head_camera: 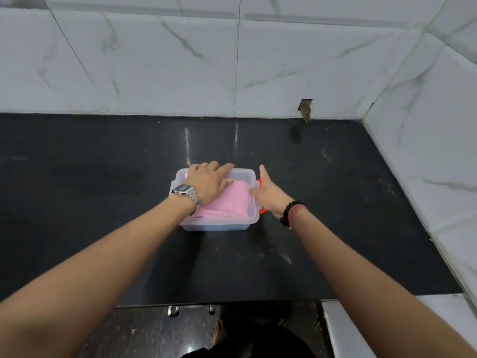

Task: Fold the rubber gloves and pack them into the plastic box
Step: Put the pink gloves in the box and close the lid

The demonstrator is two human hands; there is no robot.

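A glossy black stone tabletop (103,177) carries a clear rectangular plastic box (219,224) near its middle. Folded pink rubber gloves (227,202) lie inside it. The left hand (209,183) presses them with flat, straight fingers; the right hand (268,193) rests open-fingered against the box's right rim.

A glossy black tabletop (103,177) meets a white marble-tiled wall (154,60), which has a chipped hole (305,105) at far right.
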